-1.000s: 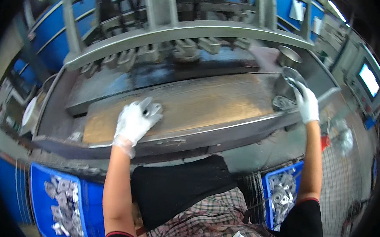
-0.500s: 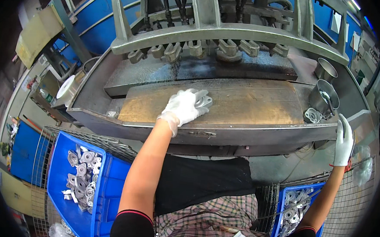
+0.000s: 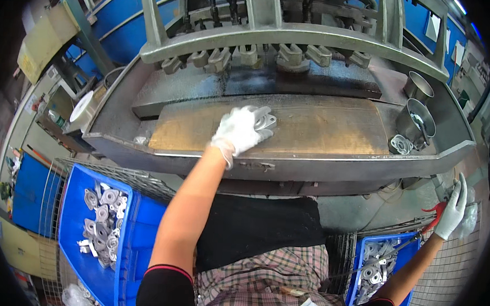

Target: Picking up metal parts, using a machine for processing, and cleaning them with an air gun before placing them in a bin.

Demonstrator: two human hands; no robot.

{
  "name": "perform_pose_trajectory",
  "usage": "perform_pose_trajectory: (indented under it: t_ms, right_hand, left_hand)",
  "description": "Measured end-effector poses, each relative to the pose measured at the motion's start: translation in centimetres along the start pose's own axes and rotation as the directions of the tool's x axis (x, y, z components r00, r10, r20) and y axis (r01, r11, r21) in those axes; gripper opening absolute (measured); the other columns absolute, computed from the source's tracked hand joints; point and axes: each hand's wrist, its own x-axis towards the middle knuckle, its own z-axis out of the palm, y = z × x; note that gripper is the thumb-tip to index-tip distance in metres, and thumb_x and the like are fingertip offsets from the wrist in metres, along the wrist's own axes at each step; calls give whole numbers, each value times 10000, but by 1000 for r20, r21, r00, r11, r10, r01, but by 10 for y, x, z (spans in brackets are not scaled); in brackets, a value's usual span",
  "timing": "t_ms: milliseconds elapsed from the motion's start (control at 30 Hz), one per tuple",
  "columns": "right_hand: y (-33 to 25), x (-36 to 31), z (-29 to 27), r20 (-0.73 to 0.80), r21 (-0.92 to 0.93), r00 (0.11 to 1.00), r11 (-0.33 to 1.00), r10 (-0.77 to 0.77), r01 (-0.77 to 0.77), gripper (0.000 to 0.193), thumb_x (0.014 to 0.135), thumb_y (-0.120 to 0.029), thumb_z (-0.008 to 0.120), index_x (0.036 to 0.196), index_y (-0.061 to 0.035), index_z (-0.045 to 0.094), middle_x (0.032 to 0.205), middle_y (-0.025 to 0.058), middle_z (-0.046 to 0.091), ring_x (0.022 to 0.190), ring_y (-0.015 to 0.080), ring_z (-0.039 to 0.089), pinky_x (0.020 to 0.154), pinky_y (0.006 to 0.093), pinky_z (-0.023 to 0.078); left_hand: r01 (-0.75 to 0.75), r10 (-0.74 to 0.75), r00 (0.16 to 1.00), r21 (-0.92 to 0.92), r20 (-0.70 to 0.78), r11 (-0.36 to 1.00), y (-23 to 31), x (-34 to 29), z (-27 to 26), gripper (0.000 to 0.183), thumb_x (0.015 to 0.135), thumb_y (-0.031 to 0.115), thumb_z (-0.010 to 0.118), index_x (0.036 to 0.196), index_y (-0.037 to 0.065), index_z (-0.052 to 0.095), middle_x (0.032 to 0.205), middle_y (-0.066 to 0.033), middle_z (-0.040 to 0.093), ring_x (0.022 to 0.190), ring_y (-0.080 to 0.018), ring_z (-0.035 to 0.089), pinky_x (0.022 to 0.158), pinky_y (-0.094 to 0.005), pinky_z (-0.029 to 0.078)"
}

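Observation:
My left hand, in a white glove, is closed over a grey metal flange casting on the worn wooden board. The casting's holed end pokes out past the fingertips; the rest is hidden by the glove. To the right of the bench, my gloved right hand has its fingers stretched upward. A red-handled tool on a hose, which looks like an air gun, is right beside its palm. Whether they touch I cannot tell.
Above the board hangs a metal frame with several blocks under it. Two metal cups and another casting stand at the bench's right end. Blue bins of castings flank me, left and right, among wire mesh racks.
My right hand has dropped from the bench's right corner to beside the red-handled tool, which now shows more fully. My left hand remains over the casting on the board.

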Motion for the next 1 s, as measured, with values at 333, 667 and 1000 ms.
perform_pose_trajectory:
  t_ms: [333,667,1000]
  right_hand:
    - [128,-23,-40,0,-404,985,901,171,-156,448,1028,-316,587,1353,-8,586,1264,171,666,1141,296,648,1005,397,473]
    - [165,-57,-46,185,159,763,748,619,-645,455,947,-356,707,1335,-148,589,916,4,586,724,118,585,588,279,483]
    - [-14,-65,7,508,503,796,638,328,-583,298,1028,-400,557,929,-119,580,634,-25,490,499,91,427,477,240,313]
  left_hand:
    - [-73,-42,995,-922,-96,380,2,-42,11,598,955,358,665,1397,-21,527,1237,-152,674,1120,-270,665,936,-352,519]
    - [415,255,881,-394,398,-820,8,-160,114,655,1046,610,319,1398,92,510,1288,-153,632,1085,-371,661,710,-429,558]
    - [287,152,870,-229,470,-930,-28,-195,223,617,1032,572,422,1306,39,567,1211,-189,632,1031,-374,618,762,-418,590]
